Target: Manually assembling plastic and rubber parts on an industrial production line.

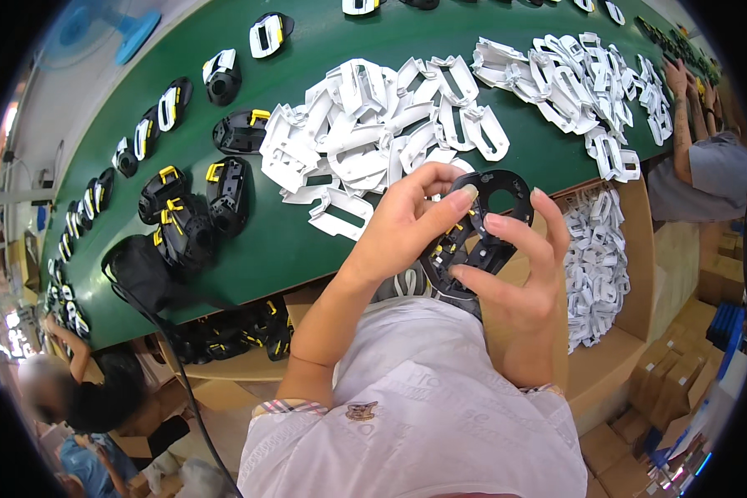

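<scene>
A black plastic housing [494,249] with a round opening at its far end and small yellow parts inside is held up in front of my chest. My left hand [415,212] is closed on its left side, thumb on top and fingers curled behind. My right hand [523,266] is at its right side, with thumb and index fingertips on the inside of the piece and another finger raised near the ring. Just beyond my hands lies a heap of white plastic frames [357,149] with long slots.
Black housings with yellow clips [228,195] sit left of the heap on the green table [290,257]. Black-and-white assemblies [270,35] line the far edge. A cardboard box [635,249] of white parts stands at right. Other people work at both ends; a black cable [192,398] hangs at left.
</scene>
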### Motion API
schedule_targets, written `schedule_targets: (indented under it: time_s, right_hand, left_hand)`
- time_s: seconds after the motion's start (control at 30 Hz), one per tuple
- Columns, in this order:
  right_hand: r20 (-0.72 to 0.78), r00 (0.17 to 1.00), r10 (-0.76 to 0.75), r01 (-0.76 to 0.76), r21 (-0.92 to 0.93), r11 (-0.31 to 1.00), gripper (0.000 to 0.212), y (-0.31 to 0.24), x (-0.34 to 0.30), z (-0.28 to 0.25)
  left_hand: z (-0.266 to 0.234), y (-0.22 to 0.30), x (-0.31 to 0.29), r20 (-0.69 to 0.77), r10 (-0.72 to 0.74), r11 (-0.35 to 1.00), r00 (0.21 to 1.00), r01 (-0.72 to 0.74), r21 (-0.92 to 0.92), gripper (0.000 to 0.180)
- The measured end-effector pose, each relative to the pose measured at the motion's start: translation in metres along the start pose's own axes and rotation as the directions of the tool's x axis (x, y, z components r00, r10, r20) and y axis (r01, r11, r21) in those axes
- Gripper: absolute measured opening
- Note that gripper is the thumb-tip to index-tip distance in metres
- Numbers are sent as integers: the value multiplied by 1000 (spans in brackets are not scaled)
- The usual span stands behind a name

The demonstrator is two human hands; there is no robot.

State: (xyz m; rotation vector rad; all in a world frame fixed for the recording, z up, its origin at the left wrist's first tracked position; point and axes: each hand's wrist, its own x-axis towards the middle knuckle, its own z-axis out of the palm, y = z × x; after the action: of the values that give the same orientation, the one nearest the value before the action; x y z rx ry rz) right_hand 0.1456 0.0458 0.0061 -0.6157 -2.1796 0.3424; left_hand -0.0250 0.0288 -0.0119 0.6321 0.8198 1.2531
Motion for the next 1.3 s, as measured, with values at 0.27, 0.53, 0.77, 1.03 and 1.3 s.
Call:
schedule_targets:
  time_s: [0.27,0.53,0.77,1.03,1.3]
  right_hand:
    - [-78,959,273,-240,291,926,40,18,-21,4]
    - [354,613,707,-642,745,184,32,4,-11,13]
    - [302,597,743,-656,717,236,21,3,-12,22]
    - [232,627,743,-649,683,335,23,-2,-10,20]
    - [202,723,661,-599,660,453,24,1,-17,18]
  left_hand:
    - [0,-6,-11,-52,104,989,993,-98,112,20]
    - [9,-22,-14,-128,367,840,922,-269,472,21]
    - [6,-27,-11,-48,459,738,887,-350,576,21]
    - [5,-27,-13,0,464,741,886,-388,549,22]
    - [12,-37,-22,-112,446,822,888,-357,444,23]
